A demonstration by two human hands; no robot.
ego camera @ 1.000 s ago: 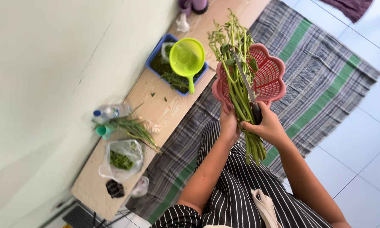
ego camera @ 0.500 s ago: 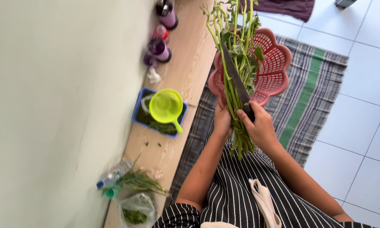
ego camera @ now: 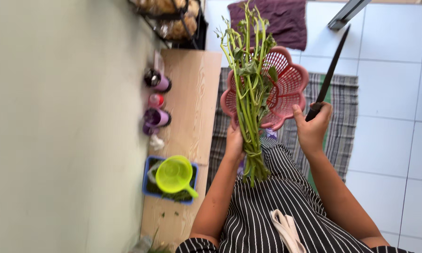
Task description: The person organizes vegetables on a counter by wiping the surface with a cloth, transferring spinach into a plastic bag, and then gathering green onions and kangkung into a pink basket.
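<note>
Holding the tied bunch of greens (ego camera: pixel 249 100) upright over the pink basket's (ego camera: pixel 293 84) near rim, the left hand (ego camera: pixel 234 142) is wrapped around it. The right hand (ego camera: pixel 312 130) is clenched on the knife (ego camera: pixel 330 70), blade raised clear; trimming cleanly likely needs the stems steadied low, fingers kept back.

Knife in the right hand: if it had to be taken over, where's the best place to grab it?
By the dark handle, from the person's side. The knife points away, its blade bare above the right hand, so only the handle end by the fingers is safe.
</note>
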